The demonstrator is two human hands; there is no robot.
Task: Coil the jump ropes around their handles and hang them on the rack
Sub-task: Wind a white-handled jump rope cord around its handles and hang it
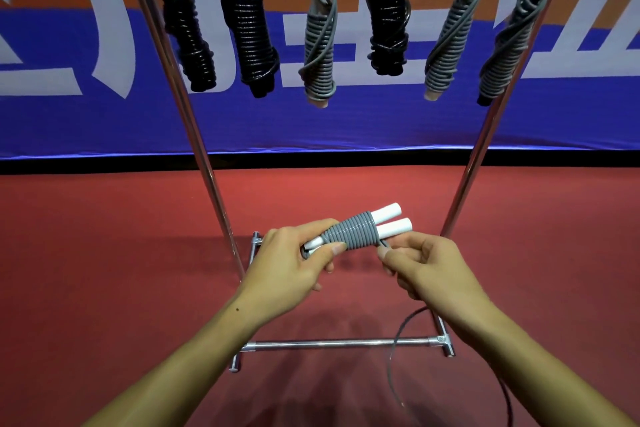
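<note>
Person stands at the rack (207, 163), both forearms reaching in from the bottom of the frame. Centre frame, just below middle: a pair of white handles (391, 220) lying side by side, their long axis running from lower left up to upper right, free ends pointing toward the right upright of the rack. Grey rope coil (353, 230) wraps the middle of the pair, neat turns touching each other. Left hand (294, 260) grips the lower-left end of the bundle, fingers curled round it, thumb pressed on the edge of the coil. Right hand (426, 263) sits just beside the coil's right edge, below the bare handle ends, fingers pinching the loose rope where it leaves the last turn. Loose tail (398, 333) shows again below the right wrist and curves toward the lower right corner, so a fair length looks unwound. Judgement: next turn must go toward the upper-right ends, and the right hand is the nearer. Upper frame: six wound ropes (320, 35) already hang from the top bar, black and grey. Red floor (104, 253) beneath; blue banner (346, 121) behind.
</note>
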